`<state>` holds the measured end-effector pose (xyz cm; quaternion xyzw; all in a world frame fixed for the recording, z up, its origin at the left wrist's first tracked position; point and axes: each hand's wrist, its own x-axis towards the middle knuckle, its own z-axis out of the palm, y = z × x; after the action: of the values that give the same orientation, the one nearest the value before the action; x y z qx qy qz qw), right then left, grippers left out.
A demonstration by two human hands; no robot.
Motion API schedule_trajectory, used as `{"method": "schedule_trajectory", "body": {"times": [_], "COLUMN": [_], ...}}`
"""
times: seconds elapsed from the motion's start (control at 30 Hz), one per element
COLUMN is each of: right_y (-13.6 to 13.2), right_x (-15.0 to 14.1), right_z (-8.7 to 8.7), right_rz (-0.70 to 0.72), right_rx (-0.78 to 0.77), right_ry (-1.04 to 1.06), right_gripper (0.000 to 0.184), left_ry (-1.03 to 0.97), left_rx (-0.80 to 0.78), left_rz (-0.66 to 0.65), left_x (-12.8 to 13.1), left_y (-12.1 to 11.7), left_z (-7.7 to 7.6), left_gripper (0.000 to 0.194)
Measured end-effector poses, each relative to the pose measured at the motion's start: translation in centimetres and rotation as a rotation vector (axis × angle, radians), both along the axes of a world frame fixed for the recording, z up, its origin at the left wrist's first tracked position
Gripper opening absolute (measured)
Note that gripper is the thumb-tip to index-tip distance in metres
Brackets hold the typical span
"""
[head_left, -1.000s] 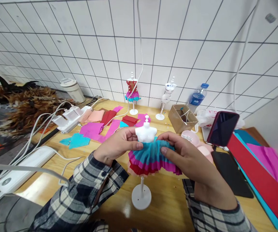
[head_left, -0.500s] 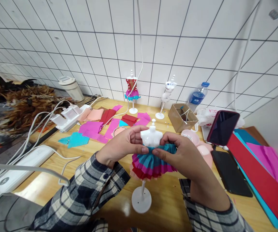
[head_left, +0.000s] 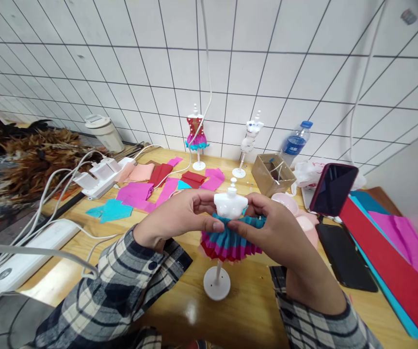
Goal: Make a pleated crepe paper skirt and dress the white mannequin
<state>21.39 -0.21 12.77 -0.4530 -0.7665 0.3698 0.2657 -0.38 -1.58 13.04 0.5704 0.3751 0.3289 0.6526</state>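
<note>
A small white mannequin (head_left: 230, 206) on a round-based stand (head_left: 217, 283) is between my two hands. Around its waist sits a layered, pleated paper skirt (head_left: 233, 247), turquoise on top, then magenta and red. My left hand (head_left: 190, 213) pinches the skirt's upper edge on the left, thumb in front. On the other side, my right hand (head_left: 272, 223) grips the same turquoise edge between thumb and fingers. Both thumbtips nearly meet at the front of the waist. The fingers behind the torso are partly hidden.
Magenta paper pieces (head_left: 135, 192) and turquoise scraps (head_left: 116, 211) lie to the left. A dressed mannequin (head_left: 196, 133), a bare one (head_left: 249, 138), a cardboard box (head_left: 272, 177) and a water bottle (head_left: 295, 144) stand behind. Phones (head_left: 345, 257) and crepe sheets (head_left: 387, 261) are at right; cables (head_left: 96, 237) run left.
The mannequin's base has swung up and away from me, so the stand looks shorter and the torso tips slightly. Both hands keep their hold at the skirt's waist.
</note>
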Motion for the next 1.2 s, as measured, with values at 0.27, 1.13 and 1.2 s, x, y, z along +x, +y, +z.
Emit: {"method": "schedule_trajectory", "body": {"times": [0.27,1.13,1.2], "right_y": [-0.1,0.4,0.4], "right_x": [0.1,1.6,1.4], "right_z": [-0.2,-0.1,-0.1], "right_rz": [0.037,0.230,0.224], "right_rx": [0.007,-0.302,-0.278], "right_ry": [0.077,0.381,0.370], "right_gripper": [0.027,0.033,0.034], "left_ry": [0.065,-0.033,-0.021], "left_rx": [0.061,0.139,0.117], "left_rz": [0.089,0.033,0.025], "left_x": [0.6,-0.5,-0.4], "left_y": [-0.1,0.8,0.8], "left_z": [0.1,-0.8,-0.9], "left_gripper": [0.054,0.058,0.055]}}
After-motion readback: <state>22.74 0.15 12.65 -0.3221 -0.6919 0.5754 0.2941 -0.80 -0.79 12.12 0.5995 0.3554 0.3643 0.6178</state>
